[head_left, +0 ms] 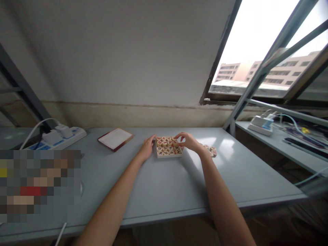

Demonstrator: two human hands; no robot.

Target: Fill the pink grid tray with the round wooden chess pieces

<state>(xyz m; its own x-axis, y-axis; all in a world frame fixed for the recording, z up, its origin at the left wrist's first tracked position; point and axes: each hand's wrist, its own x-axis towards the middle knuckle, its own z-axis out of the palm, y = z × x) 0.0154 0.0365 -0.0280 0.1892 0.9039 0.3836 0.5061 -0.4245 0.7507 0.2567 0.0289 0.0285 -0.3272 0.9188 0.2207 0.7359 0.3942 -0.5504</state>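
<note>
- A shallow wooden box (168, 149) sits near the middle of the grey table (164, 184), toward its far edge, packed with round wooden game discs (165, 144) marked in red and black.
- The left hand (147, 147) rests against the box's 9 o'clock side, fingers loosely curled along the rim, steadying it; it grips nothing that I can make out.
- The right hand (188, 140) hovers over the box's 2 o'clock corner, fingers bent and pinched together at the tips. It looks to be on a disc there, but the pieces are too small for me to tell whether it actually has one between its fingers.
- At 3 o'clock from the box, just past the right wrist, a few loose discs (210, 150) lie on the table.
- Judging from this, the packing looks mostly done: the rows in the box appear nearly full, and only that small cluster is left outside.
- The flat lid (115, 138), red-edged with a pale face, lies apart at 9 o'clock from the box, so closing is not yet done.
- Further off at 9 o'clock a white power strip (57, 136) lies with its cable; at 2 o'clock an open window (269, 51) shows buildings.
</note>
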